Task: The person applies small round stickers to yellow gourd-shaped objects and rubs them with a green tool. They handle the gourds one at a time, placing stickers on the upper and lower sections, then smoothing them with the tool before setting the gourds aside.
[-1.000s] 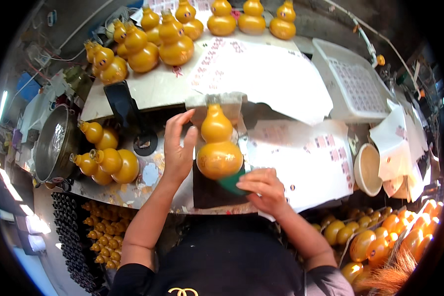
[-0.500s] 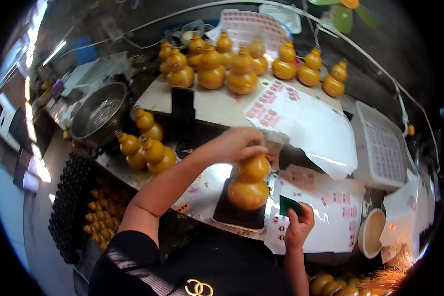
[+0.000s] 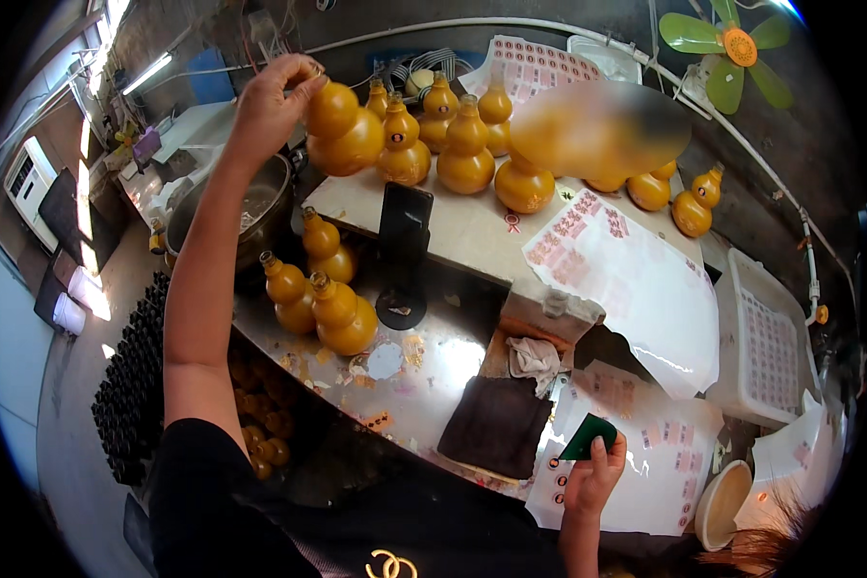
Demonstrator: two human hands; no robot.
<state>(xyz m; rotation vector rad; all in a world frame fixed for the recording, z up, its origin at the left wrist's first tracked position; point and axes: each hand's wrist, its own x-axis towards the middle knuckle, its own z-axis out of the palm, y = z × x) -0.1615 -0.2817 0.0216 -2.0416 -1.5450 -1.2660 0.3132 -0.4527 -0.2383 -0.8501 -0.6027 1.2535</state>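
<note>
My left hand [image 3: 281,101] is raised at the upper left, its fingers closed round the neck of a yellow-brown gourd bottle [image 3: 345,135]. That gourd is at the left end of the pale raised shelf [image 3: 462,231], in front of a row of similar gourds; whether its base touches the shelf I cannot tell. My right hand [image 3: 595,477] pinches a small dark green card [image 3: 588,438] between thumb and fingers. Under it lies a white sticker sheet [image 3: 645,491]. Beside the sheet, a folded dark cloth pad [image 3: 496,429] lies bare on the metal bench.
Three gourds [image 3: 347,323] stand at the bench's left, beside a phone [image 3: 405,222] on a stand. Behind the left forearm is a metal pot [image 3: 284,197]. A white basket [image 3: 732,376] and a bowl [image 3: 724,506] are at the right. A crumpled white rag [image 3: 535,358] lies behind the pad.
My left hand has carried the gourd from the dark pad up and left to the back shelf. The right hand still holds the green card. The view has shifted.
</note>
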